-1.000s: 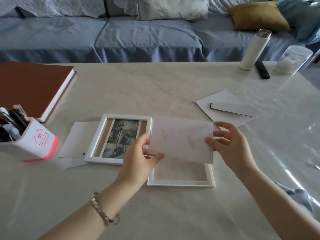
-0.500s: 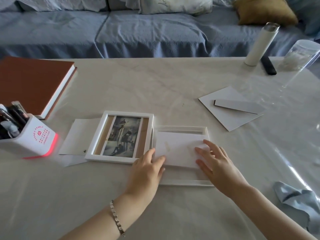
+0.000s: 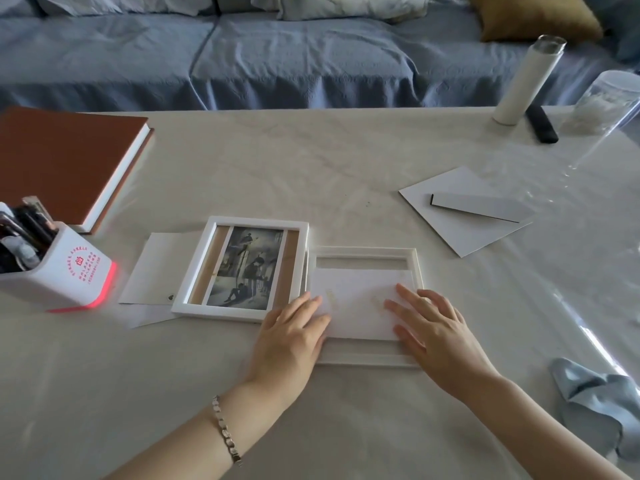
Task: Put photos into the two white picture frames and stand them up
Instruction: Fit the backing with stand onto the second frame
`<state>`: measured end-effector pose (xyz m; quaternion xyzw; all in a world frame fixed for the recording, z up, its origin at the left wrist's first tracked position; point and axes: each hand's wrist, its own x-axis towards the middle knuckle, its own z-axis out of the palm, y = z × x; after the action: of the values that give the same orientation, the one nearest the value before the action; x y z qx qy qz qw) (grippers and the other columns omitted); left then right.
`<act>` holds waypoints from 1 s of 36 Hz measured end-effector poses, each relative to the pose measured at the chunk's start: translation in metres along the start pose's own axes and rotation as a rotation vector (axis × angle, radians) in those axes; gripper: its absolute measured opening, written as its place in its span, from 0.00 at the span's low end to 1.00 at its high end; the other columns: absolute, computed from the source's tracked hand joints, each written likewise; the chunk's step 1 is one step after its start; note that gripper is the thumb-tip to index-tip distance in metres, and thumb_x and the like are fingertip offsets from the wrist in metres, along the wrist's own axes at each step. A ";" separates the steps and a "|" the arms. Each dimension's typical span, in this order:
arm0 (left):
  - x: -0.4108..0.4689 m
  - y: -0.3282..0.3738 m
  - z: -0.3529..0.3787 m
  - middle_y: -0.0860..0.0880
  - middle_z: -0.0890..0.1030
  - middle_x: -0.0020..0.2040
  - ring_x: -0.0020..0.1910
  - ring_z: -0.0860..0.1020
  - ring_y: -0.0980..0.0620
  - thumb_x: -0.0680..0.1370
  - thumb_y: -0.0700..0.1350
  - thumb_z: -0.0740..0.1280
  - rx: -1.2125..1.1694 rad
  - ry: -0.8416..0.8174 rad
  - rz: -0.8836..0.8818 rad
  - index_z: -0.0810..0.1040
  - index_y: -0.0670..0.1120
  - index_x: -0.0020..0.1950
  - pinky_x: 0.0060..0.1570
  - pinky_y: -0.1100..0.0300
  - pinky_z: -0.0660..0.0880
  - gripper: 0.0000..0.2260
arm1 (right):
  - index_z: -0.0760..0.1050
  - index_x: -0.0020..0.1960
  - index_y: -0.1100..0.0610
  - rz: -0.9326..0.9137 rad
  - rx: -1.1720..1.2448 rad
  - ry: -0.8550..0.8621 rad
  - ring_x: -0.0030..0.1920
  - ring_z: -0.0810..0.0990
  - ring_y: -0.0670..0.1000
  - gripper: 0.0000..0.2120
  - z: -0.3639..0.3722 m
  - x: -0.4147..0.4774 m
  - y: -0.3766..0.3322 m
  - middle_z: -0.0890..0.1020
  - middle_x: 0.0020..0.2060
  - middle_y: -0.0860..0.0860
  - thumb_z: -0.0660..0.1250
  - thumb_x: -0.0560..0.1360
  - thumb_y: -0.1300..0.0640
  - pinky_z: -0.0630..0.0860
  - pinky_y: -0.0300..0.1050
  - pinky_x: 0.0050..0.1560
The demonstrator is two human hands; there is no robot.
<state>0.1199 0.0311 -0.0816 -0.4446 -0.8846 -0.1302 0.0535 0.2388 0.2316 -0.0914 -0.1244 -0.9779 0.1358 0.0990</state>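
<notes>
Halfway-ish: first frame (image 3: 242, 221), by the left grip (image 3: 291, 336), has its photo (image 3: 247, 268). It and the right grip (image 3: 440, 336), flat-fingered, holding nothing, press a sheet (image 3: 356, 303) into the second frame (image 3: 367, 251). Neither stands yet.

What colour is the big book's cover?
The book cover is reddish brown; head view.

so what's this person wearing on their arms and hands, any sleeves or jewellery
No sleeves, gloves or rings show on the left hand or the right hand. The left wrist wears a silver-coloured bracelet of small flat metal links. The right wrist wears nothing.
</notes>
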 end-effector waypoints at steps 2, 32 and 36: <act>0.001 -0.002 0.001 0.48 0.83 0.53 0.56 0.80 0.49 0.64 0.43 0.77 0.018 -0.014 0.023 0.82 0.48 0.45 0.49 0.55 0.77 0.11 | 0.75 0.60 0.49 0.001 -0.012 -0.004 0.57 0.67 0.52 0.19 0.000 0.001 0.000 0.77 0.62 0.49 0.54 0.74 0.47 0.75 0.52 0.53; 0.013 0.003 -0.004 0.48 0.83 0.52 0.51 0.81 0.49 0.60 0.47 0.79 0.015 -0.104 -0.030 0.82 0.48 0.47 0.46 0.55 0.78 0.17 | 0.65 0.68 0.43 0.164 0.156 -0.231 0.71 0.53 0.48 0.36 -0.011 0.004 0.004 0.56 0.74 0.43 0.44 0.65 0.31 0.56 0.44 0.70; 0.014 0.003 -0.007 0.49 0.83 0.50 0.50 0.81 0.51 0.59 0.49 0.79 0.035 -0.134 -0.025 0.82 0.48 0.46 0.45 0.57 0.78 0.17 | 0.65 0.68 0.43 0.164 0.168 -0.251 0.71 0.54 0.49 0.36 -0.013 0.004 0.004 0.56 0.74 0.44 0.45 0.66 0.31 0.54 0.44 0.70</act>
<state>0.1135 0.0419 -0.0710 -0.4401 -0.8939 -0.0857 0.0003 0.2392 0.2393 -0.0799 -0.1773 -0.9543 0.2394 -0.0253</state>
